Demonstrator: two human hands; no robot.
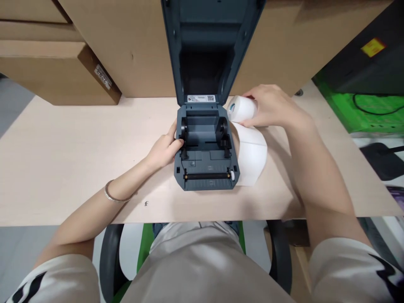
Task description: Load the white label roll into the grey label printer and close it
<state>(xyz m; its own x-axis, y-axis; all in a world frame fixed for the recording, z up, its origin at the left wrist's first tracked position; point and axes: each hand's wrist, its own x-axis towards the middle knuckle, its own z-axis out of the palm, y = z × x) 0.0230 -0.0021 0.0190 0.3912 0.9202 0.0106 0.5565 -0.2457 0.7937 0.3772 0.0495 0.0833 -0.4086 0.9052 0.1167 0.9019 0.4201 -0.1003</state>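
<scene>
In front of me on the table sits a dark grey label printer (205, 162), its lid (206, 38) tipped up and back. The roll bay inside holds nothing, and a black roller runs across its front. My left hand (166, 147) grips the printer's left side, thumb over the rim. Beside the right edge, my right hand (271, 105) is closed around a white label roll (241, 108), whose core end faces the printer. A loose strip of labels (252, 153) hangs from the roll and curls onto the tabletop.
Cardboard boxes (47, 71) stand at the back left, and a large cardboard panel (142, 50) rises behind the printer. To the right are a black case (372, 63), a green surface (375, 111) with a cable, and a black stand base (383, 160). The table's front edge is near my body.
</scene>
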